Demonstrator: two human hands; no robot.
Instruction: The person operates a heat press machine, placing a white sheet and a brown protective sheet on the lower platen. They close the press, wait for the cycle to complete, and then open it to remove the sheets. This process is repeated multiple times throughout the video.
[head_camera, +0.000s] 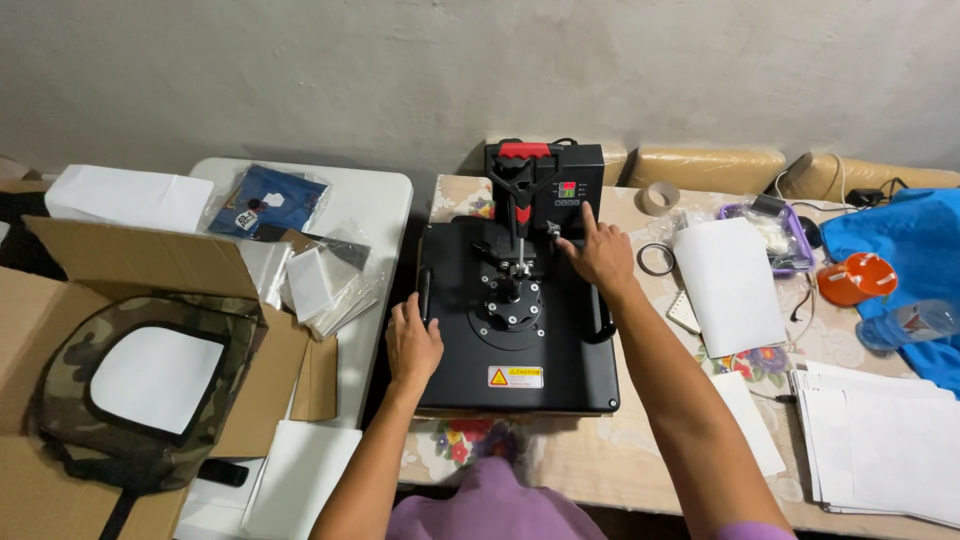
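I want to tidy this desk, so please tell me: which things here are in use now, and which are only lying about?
In use:
black flat heat press
left hand on its edge
right hand at its control box

Lying about:
beige tape roll
orange plastic lid
camouflage fabric bag
white paper sheet

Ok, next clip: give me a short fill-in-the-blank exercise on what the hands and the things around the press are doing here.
1. The right hand points one finger at the black ____ box behind the heat press.
2. The left hand rests at the press's ____ edge.
3. The camouflage bag lies in an open ____ box.
4. The press lever's grip is coloured ____.

Missing words: control; left; cardboard; red
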